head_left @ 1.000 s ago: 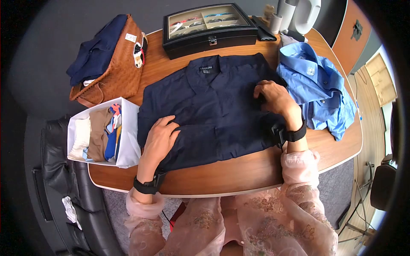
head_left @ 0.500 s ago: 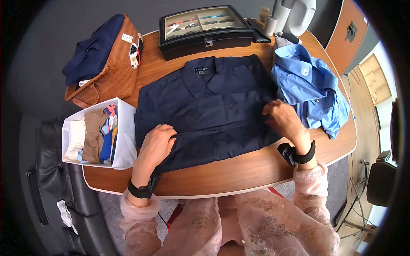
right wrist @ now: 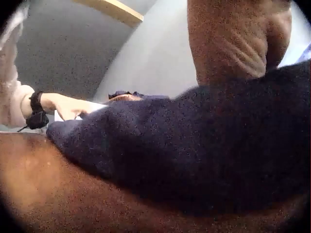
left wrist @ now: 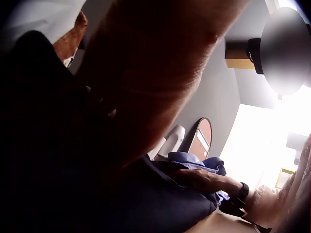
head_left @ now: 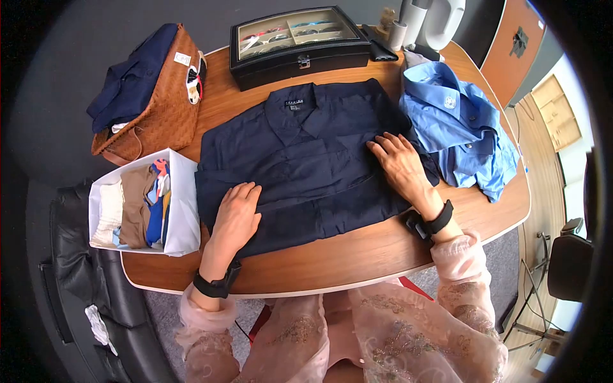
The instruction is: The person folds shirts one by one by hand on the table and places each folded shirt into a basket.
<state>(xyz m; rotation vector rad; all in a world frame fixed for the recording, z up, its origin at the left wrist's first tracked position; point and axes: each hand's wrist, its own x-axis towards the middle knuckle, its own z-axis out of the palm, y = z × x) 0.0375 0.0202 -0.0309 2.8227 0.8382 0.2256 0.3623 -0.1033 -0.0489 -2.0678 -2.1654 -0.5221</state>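
Note:
A dark navy shirt (head_left: 281,191) lies on the table with its collar away from me and its lower part folded up across the front. My left hand (head_left: 236,217) rests on the folded layer at the left, fingers together and loosely extended. On the right side of the shirt, my right hand (head_left: 401,163) lies with its fingers spread over the cloth near the fold's upper edge. In the right wrist view, the navy cloth (right wrist: 194,145) hides the right fingertips. Only the palm side of the left hand (left wrist: 160,82) shows, dark, in the left wrist view.
A crumpled light blue shirt (head_left: 472,137) lies right of the navy one. At left stand a white box (head_left: 185,210) of folded clothes and a tilted brown woven basket (head_left: 169,96). A black glasses case (head_left: 274,71) sits at the back of the wooden table (head_left: 345,265).
The right hand first drew toward me along the shirt's right side, then moved up and inward, its fingers now straighter. The left hand stayed near the same spot. The fold across the shirt shifted slightly.

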